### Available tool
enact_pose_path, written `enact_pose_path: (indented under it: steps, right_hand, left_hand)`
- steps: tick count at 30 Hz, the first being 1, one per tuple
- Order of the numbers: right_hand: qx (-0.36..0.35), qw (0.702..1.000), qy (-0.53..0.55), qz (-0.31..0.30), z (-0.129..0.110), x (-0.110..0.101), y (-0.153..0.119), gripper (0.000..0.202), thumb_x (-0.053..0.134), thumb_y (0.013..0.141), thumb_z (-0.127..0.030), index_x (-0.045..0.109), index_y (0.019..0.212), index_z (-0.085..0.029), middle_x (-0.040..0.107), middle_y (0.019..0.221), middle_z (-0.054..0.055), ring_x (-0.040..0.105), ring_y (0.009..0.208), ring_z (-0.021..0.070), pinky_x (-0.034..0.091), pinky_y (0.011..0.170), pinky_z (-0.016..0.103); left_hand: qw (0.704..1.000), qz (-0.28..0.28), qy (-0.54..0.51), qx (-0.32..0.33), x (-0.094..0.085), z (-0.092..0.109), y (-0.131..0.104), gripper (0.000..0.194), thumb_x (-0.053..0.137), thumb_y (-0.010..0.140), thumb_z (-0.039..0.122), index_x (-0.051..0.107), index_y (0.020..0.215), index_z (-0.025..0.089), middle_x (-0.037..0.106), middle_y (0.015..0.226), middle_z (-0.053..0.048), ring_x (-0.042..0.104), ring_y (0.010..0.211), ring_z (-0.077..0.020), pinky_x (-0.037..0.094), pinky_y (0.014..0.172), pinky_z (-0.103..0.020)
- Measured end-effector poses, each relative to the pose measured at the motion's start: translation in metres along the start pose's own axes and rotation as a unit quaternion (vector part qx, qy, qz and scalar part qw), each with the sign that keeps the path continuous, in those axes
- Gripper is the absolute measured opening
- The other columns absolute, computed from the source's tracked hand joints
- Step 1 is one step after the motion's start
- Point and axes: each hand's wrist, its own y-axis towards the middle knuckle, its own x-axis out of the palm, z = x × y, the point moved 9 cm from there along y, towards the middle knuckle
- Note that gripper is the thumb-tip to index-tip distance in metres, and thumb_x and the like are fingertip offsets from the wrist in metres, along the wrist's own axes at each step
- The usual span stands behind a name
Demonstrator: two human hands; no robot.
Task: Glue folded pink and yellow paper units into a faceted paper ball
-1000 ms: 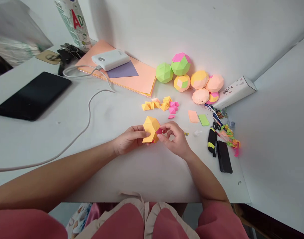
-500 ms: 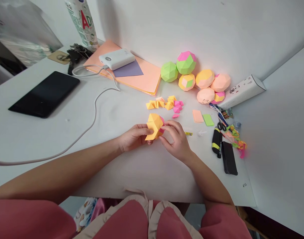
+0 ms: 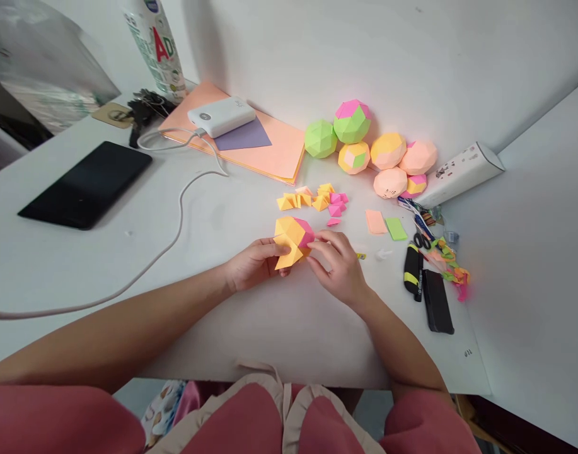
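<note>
Between my hands is a partly built folded-paper ball [image 3: 291,234], orange with a pink section on its right and loose flaps at the lower left. My left hand [image 3: 256,263] grips it from the left, thumb on the orange front and fingers beneath. My right hand [image 3: 338,261] pinches the pink edge on the right side with thumb and fingertips. Just beyond lie several orange folded paper pieces [image 3: 295,200] and a small group of pink folded pieces [image 3: 336,205].
Finished paper balls [image 3: 352,122] stand against the wall. Peach paper sheets [image 3: 270,161] lie under a white power bank [image 3: 222,116], whose cable [image 3: 179,214] runs left past a black tablet [image 3: 87,183]. To the right are scissors [image 3: 421,240], a black-yellow cutter [image 3: 412,268] and a black case [image 3: 437,301].
The paper ball has turned and shifted slightly left, so more of its pink section shows. Both hands keep their hold, and the right has moved a little.
</note>
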Motion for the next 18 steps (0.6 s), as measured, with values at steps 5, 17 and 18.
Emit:
enact_pose_path:
  steps: [5, 17, 18]
  right_hand:
    - [0.05, 0.976, -0.159, -0.141, 0.04, -0.014, -0.006, 0.034, 0.057, 0.076, -0.015, 0.057, 0.109, -0.018, 0.049, 0.125, 0.014, 0.039, 0.122, 0.0323, 0.039, 0.098, 0.049]
    - [0.134, 0.984, 0.023, -0.114, 0.072, -0.058, -0.007, 0.032, 0.064, 0.076, -0.032, 0.058, 0.107, -0.024, 0.061, 0.102, 0.007, 0.058, 0.094, 0.0232, 0.047, 0.077, 0.036]
    - [0.123, 0.987, 0.064, -0.076, 0.066, -0.071, -0.006, 0.034, 0.067, 0.074, -0.034, 0.058, 0.106, -0.025, 0.06, 0.099, 0.006, 0.058, 0.092, 0.0227, 0.047, 0.075, 0.036]
  left_hand:
    - [1.0, 0.021, -0.001, -0.001, -0.002, 0.0, 0.0, 0.013, 0.07, 0.068, 0.024, 0.063, 0.07, 0.013, 0.058, 0.071, -0.003, 0.051, 0.058, -0.0112, 0.041, 0.052, -0.023]
    - [1.0, 0.005, -0.005, 0.002, 0.0, 0.0, 0.001, 0.013, 0.068, 0.071, 0.026, 0.065, 0.075, 0.014, 0.061, 0.073, -0.004, 0.052, 0.056, -0.011, 0.044, 0.057, -0.024]
    - [1.0, 0.0, -0.006, 0.0, 0.0, -0.001, 0.002, 0.013, 0.068, 0.071, 0.025, 0.065, 0.075, 0.013, 0.061, 0.075, -0.004, 0.052, 0.057, -0.0113, 0.044, 0.057, -0.025]
